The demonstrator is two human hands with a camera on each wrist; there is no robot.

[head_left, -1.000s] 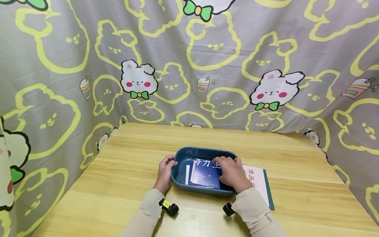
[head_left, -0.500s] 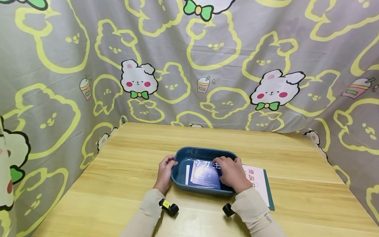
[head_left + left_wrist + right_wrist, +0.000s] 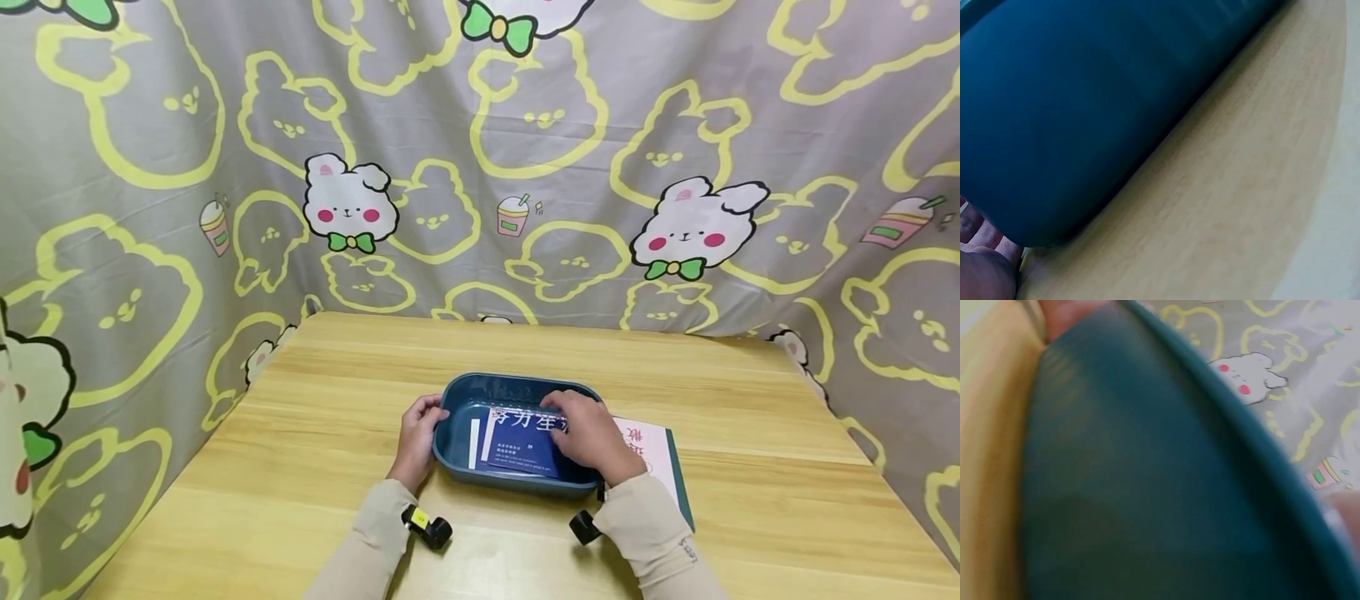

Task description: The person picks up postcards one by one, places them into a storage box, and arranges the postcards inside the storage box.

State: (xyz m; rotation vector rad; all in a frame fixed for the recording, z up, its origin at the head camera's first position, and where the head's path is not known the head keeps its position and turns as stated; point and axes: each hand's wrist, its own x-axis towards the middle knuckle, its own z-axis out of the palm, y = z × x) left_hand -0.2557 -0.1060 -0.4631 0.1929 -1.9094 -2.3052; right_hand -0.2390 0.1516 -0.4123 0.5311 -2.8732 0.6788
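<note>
Left fingers (image 3: 427, 401) grip a tub (image 3: 454, 437); wooden table (image 3: 300, 467) below, curtain (image 3: 427, 108) behind.

Large white characters reading 努力生 run across a blue card (image 3: 517, 457), above a closing quotation mark and smaller lines of Chinese and English too fine to make out. Red characters, the topmost apparently 散, mark a pink sheet (image 3: 662, 462), partly covered, while dark lettering on the right sleeve (image 3: 652, 521) appears to read “Let's.”
</note>
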